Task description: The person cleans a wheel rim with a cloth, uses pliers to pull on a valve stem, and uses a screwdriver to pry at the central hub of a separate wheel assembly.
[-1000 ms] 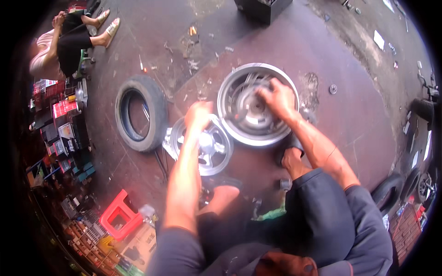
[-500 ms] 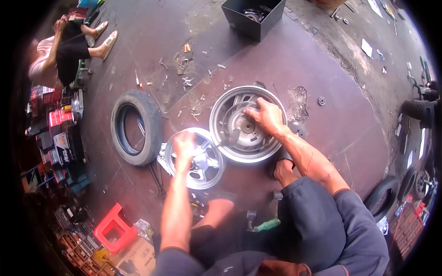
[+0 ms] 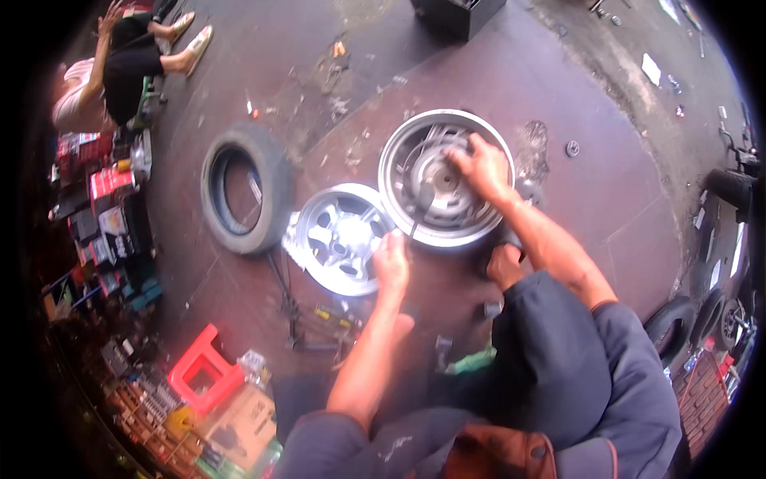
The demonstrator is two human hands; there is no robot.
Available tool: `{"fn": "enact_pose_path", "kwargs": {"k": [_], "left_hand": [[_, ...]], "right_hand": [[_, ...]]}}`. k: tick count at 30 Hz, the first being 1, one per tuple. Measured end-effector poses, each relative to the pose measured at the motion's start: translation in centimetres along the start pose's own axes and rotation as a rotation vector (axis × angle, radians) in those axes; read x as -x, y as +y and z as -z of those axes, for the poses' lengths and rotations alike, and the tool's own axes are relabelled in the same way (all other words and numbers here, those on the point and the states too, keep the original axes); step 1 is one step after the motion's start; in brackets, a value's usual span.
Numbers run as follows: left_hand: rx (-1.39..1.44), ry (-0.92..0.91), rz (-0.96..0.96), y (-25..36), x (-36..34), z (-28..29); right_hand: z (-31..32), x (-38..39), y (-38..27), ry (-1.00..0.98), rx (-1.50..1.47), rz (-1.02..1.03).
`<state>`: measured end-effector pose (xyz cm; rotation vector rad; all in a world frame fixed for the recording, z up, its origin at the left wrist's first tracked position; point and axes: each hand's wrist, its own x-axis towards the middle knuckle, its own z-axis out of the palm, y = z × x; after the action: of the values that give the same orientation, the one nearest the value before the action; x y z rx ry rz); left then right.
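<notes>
A large grey wheel rim [image 3: 390,203] lies on the floor ahead of me, its hub face up. Over its right side is my right hand [image 3: 485,169], fingers curled toward the hub; what they pinch is hidden. A dark-handled tool [image 3: 424,198] leans across the rim's lower left part. Left of it, touching or nearly so, lies a smaller shiny spoked wheel [image 3: 351,229]. My left hand [image 3: 390,259] is at this wheel's right edge, close to the tool's lower end. Its fingers are blurred and partly hidden, so its grip is unclear.
A worn tyre [image 3: 274,195] lies at left. A black bin [image 3: 463,20] stands at the back. Near left are a red plastic stool [image 3: 195,375] and a cardboard box [image 3: 243,423]. Long tools [image 3: 287,307] lie by the small wheel. Another person [image 3: 104,76] sits far left.
My left hand has moved right, from over the small wheel to its right edge beside the tool. My right hand stays over the large rim. The view has shifted, so the wheels sit higher.
</notes>
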<state>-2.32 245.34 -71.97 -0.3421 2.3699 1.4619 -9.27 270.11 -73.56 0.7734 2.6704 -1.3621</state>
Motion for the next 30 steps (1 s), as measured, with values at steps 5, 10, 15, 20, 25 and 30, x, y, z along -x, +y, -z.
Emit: {"fn": "enact_pose_path", "kwargs": {"k": [5,10,15,20,25,30], "left_hand": [[-0.373,-0.125,-0.201,2.9,4.3,-2.2],[-0.531,-0.642,0.031,7.0,2.1,-4.5],[-0.837,-0.704,-0.369,10.5,2.2,-3.4],[-0.834,-0.494,-0.993,8.9,2.0,-3.5],[-0.881,-0.759,-1.341,10.1,-0.9,-5.2],[-0.919,-1.058,-1.503,8.1,-3.7,-4.2]], "right_hand": [[-0.5,-0.1,0.7,-0.002,0.015,0.0],[-1.4,-1.0,2.8,-0.141,-0.259,0.002],[-1.1,-0.7,3.4,-0.161,-0.482,-0.004],[-0.6,-1.2,2.6,-0.314,-0.572,-0.039],[-0.6,-1.3,3.5,-0.33,-0.605,-0.05],[-0.6,-1.4,3.5,-0.357,-0.733,-0.087]]}}
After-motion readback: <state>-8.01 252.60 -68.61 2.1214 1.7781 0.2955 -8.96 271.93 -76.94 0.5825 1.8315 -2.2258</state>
